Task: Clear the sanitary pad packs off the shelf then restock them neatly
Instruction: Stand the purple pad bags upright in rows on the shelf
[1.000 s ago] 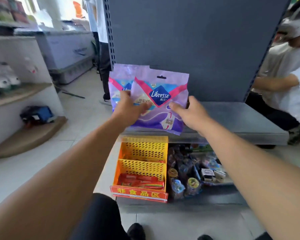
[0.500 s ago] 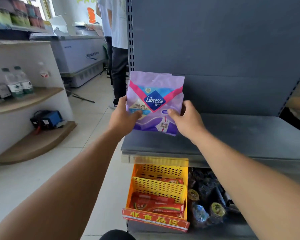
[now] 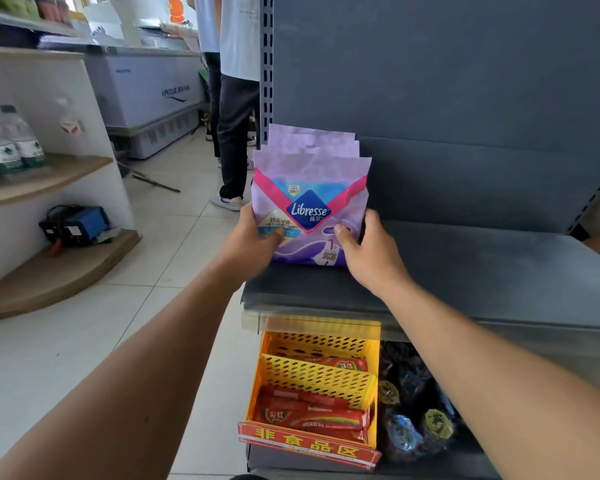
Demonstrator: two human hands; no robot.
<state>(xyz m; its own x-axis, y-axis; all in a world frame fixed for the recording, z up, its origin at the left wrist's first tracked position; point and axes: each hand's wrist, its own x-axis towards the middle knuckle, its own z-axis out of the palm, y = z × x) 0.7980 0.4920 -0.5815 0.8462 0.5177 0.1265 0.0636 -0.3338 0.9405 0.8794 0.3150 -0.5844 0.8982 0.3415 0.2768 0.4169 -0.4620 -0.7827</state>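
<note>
My left hand (image 3: 253, 237) and right hand (image 3: 368, 247) grip the packs (image 3: 309, 188) between them, upright on the shelf (image 3: 465, 271); I should square their bottoms flat and release gently so none tips.

- Grey metal shelf (image 3: 465, 271) with a grey back panel.
- Purple Libresse sanitary pad packs (image 3: 309, 188) stand upright in a row at its left end, one behind another, front pack facing forward.
</note>
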